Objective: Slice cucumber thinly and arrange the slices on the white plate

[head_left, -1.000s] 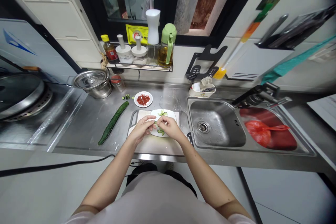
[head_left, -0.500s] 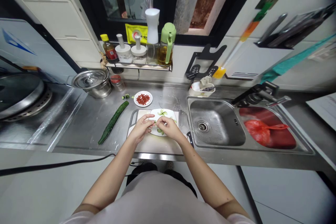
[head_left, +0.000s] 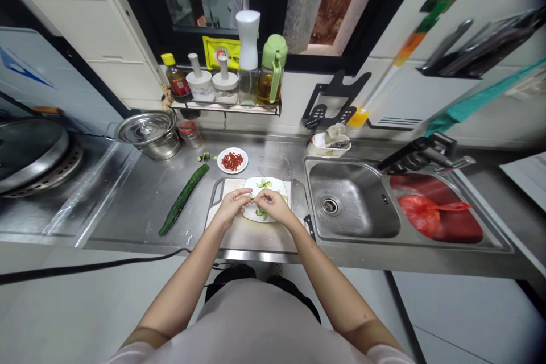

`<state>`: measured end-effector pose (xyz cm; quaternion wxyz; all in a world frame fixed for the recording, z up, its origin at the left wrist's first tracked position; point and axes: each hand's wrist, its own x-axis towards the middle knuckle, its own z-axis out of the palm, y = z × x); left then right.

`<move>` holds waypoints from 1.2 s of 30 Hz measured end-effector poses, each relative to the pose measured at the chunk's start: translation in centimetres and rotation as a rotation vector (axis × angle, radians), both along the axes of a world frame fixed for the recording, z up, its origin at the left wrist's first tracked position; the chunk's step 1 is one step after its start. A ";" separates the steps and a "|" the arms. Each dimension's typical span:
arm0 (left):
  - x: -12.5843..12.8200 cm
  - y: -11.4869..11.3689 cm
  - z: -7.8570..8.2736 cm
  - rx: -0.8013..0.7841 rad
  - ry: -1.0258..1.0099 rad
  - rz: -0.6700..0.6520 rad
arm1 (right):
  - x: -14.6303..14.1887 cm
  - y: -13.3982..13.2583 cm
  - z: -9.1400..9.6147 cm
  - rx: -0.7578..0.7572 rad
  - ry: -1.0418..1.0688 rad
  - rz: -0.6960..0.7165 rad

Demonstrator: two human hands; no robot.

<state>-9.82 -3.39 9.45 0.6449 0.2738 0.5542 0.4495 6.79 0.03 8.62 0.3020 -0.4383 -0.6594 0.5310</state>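
My left hand (head_left: 229,207) and my right hand (head_left: 273,205) meet over a white plate (head_left: 273,184) that rests on a pale cutting board (head_left: 251,234). Both pinch a small green cucumber piece (head_left: 251,200) between their fingertips. Other cucumber pieces (head_left: 264,183) lie arranged on the plate. A whole cucumber (head_left: 182,199) lies on the steel counter to the left of the board.
A small dish of chopped red chili (head_left: 232,161) sits behind the board, with cucumber ends (head_left: 205,156) beside it. A lidded steel pot (head_left: 149,133) stands at left, a double sink (head_left: 354,205) at right with a red bag (head_left: 422,213). Condiment bottles (head_left: 239,77) fill the shelf.
Both hands stay pinched together over the plate with only slight finger shifts.
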 end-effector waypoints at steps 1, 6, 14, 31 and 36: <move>-0.1 0.3 -0.7 -0.014 0.005 0.007 | 0.0 0.4 -0.6 -0.007 -0.006 0.003; -0.4 2.1 -3.8 -0.054 0.037 0.037 | -0.2 2.0 -4.2 -0.056 -0.084 0.028; -0.8 3.9 -7.1 -0.033 0.110 0.013 | -0.7 3.8 -7.9 -0.095 -0.161 0.057; -1.4 3.8 -8.3 0.087 1.050 -0.167 | -2.2 5.6 -6.3 0.091 -0.708 0.193; -1.7 3.7 -7.2 0.276 1.205 -0.397 | -2.1 5.1 -5.7 0.168 -0.910 0.254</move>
